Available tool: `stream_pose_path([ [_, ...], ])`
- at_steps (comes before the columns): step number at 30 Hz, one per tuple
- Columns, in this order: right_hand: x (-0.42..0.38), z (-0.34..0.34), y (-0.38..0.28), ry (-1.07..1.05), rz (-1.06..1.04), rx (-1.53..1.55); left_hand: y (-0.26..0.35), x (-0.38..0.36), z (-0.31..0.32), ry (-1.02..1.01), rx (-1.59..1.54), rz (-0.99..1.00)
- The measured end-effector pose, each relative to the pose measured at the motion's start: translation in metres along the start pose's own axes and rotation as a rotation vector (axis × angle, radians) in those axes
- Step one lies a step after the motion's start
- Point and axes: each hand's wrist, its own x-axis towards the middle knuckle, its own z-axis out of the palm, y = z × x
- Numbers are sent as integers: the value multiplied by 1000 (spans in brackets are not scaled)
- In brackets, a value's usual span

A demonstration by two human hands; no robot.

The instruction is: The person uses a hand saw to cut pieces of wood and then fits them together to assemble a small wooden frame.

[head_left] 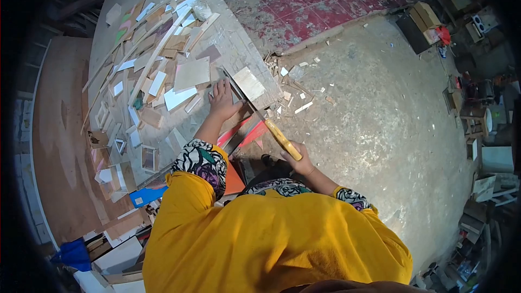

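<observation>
My right hand (298,161) is wrapped round the yellow wooden handle of a handsaw (282,139). The saw's blade runs up and left along the side of a pale board piece (248,84) near the table's corner. My left hand (223,100) lies with its fingers spread on a flat piece at the table (239,38), just left of the blade. How deep the teeth sit is too small to tell. A square grey-beige board (192,73) lies left of my left hand.
Wood strips and white offcuts (157,83) cover much of the table. Small scraps (303,107) lie on the concrete floor (369,114) to the right. A brown panel (62,130) stands at the far left, and boxes (425,17) sit at the upper right.
</observation>
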Motion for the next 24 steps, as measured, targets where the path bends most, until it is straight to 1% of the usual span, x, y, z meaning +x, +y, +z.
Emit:
stream_pose_path([
  [2, -10, -8, -7, 20, 169, 135, 0, 0, 6, 6, -10, 2],
  [3, -21, -8, -7, 29, 29, 77, -3, 2, 5, 18, -12, 4],
  [5, -38, -12, -4, 19, 31, 55, -1, 2, 2, 27, -3, 1],
  [7, -39, -15, -11, -19, 77, 13, 3, 0, 1, 22, -2, -17],
  [11, -11, -4, 1, 41, 49, -64, 0, 2, 7, 36, 3, 4],
  [14, -8, -2, 5, 9, 20, -54, -2, 1, 2, 32, 10, 2],
  [16, -36, -13, -2, 19, 17, -22, 1, 0, 1, 27, -20, -16],
  [18, -60, -26, -10, -26, 227, 72, 3, -1, -4, 35, -23, -13],
  [19, -55, -28, -9, -29, 222, 66, 4, 0, -3, 34, -17, -18],
  [21, -47, -21, -5, -9, 34, -47, 1, 0, 3, 56, -36, 3],
  [22, -32, -15, 2, -3, 36, -46, -1, 1, 5, 52, -35, 7],
  [24, 2, -6, 15, -36, 107, -67, -1, 1, 5, 49, -11, 9],
])
